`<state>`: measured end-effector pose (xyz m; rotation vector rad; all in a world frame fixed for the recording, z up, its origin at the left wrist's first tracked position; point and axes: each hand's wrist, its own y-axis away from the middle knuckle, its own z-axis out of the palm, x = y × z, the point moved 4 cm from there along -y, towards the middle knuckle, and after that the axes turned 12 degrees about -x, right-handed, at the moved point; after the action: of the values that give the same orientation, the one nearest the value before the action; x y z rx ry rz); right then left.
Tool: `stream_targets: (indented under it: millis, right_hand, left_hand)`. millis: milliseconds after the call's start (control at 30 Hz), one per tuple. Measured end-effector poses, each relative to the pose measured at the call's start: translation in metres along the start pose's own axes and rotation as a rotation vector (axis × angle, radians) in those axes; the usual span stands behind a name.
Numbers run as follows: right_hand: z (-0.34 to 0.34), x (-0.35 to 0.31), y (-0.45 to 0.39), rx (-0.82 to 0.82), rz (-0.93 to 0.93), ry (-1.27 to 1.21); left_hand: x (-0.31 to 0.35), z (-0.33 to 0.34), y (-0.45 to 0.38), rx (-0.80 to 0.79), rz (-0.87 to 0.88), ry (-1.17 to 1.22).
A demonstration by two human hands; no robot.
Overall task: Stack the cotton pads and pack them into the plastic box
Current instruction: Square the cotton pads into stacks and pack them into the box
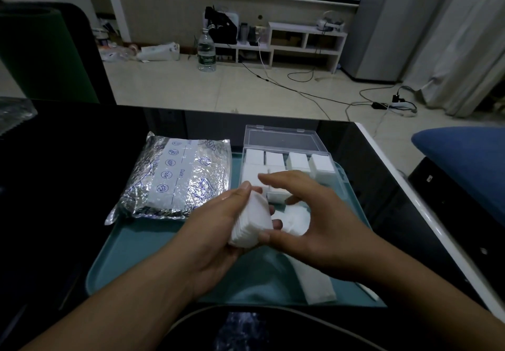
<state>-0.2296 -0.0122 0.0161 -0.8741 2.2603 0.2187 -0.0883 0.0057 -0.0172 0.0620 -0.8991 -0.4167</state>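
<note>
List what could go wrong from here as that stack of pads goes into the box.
1. The left hand pinches the cotton pad stack only at its edges; the pads could fan out or slip.
2. The plastic box already looks crowded, so the stack may jam or displace packed pads.
3. The right hand could brush the loose pads beneath it.

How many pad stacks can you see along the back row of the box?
4, side by side along the back wall of the box: far left, mid-left, mid-right, far right. The right hand hides much of the front, so more stacks may sit there.
</note>
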Motion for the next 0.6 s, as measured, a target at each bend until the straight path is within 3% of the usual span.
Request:
stream_targets:
  millis: [133,467,600]
  right_hand:
    - [0.0079,0.0028,0.0003,-0.089,0.063,0.001]
    - [0.0042,0.0025,-0.0008,-0.044,0.062,-0.165]
    - [0.0057,0.0020,-0.0006,-0.044,0.051,-0.119]
  left_hand:
    - [-0.0017,0.0027,0.0009,-0.032,-0.020,-0.026]
    - [-0.0049,0.0097,0.0009,-0.084,-0.084,-0.016]
    - [-0.0037,0.0083,0.0006,-0.069,-0.056,-0.045]
